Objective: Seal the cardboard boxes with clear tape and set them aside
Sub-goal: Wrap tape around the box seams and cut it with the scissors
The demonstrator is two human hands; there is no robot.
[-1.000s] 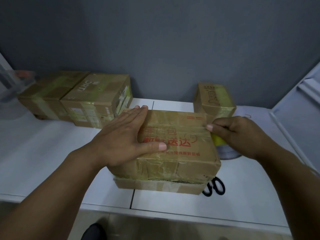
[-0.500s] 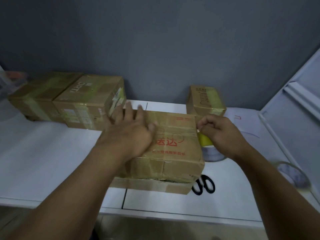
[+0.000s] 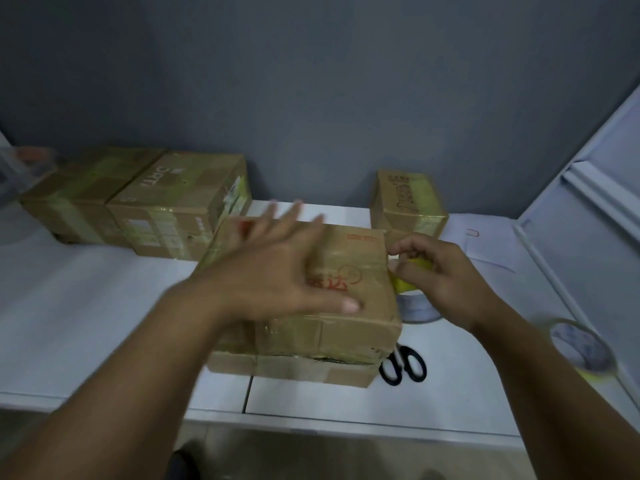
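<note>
A brown cardboard box (image 3: 349, 327) with red print sits in the middle of the white table (image 3: 104, 306), on top of a flatter piece of cardboard. My left hand (image 3: 277, 271) lies flat on the box top with its fingers spread and blurred by motion. At the box's right edge my right hand (image 3: 436, 275) grips a yellowish tape roll (image 3: 407, 285). Tape runs from the roll onto the box top.
Two taped boxes (image 3: 180, 216) stand at the back left, a small taped box (image 3: 407, 199) at the back right. Black scissors (image 3: 403, 367) lie right of the box. A grey round object (image 3: 420, 308) sits under my right hand; another tape roll (image 3: 581, 348) lies far right.
My left hand has slid left across the box top and spread its fingers. My right hand stays at the right edge with the tape roll. The view has shifted a little.
</note>
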